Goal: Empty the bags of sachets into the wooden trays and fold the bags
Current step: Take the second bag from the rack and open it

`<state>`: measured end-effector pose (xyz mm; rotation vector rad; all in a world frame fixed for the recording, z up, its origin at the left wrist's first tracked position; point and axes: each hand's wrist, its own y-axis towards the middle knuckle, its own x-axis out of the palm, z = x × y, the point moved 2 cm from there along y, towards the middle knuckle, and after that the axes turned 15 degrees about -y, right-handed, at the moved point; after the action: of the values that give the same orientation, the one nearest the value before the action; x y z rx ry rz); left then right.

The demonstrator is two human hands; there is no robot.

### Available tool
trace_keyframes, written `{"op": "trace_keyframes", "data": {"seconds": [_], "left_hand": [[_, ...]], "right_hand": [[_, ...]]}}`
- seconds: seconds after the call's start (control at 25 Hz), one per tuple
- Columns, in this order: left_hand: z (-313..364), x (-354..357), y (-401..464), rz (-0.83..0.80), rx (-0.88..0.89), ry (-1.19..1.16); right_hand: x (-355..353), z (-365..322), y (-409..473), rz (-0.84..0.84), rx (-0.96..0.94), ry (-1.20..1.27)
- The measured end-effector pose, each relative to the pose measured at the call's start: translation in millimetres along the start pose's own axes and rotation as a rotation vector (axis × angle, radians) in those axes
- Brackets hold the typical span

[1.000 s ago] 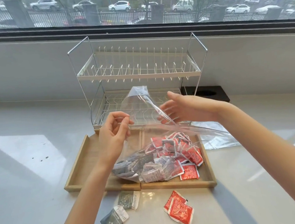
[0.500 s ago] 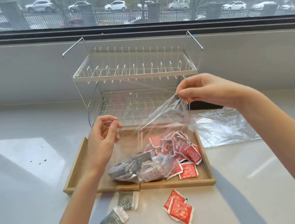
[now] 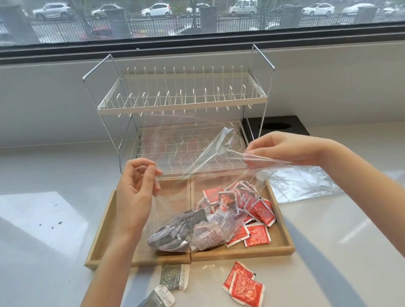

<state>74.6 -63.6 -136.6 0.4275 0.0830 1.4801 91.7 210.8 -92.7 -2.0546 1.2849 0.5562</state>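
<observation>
Both hands, the left hand (image 3: 136,191) and right hand (image 3: 284,149), pinch the clear plastic bag (image 3: 194,178) mouth wide, probably to tip its grey sachets (image 3: 178,229) into the near wooden trays (image 3: 282,248).

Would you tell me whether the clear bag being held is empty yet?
Not empty: grey sachets remain bunched inside the clear bag, whose mouth both hands hold.
</observation>
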Motion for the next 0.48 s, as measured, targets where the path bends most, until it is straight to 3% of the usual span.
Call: {"op": "trace_keyframes", "data": {"seconds": [0.24,0.48], "left_hand": [[-1,-7,3,0.023,0.001,-0.017],[0,-5,7,0.043,0.032,-0.026]], "right_hand": [[-32,-26,-22,0.344,-0.08,0.039],[-49,-59,-33,0.593,-0.185,-0.257]]}}
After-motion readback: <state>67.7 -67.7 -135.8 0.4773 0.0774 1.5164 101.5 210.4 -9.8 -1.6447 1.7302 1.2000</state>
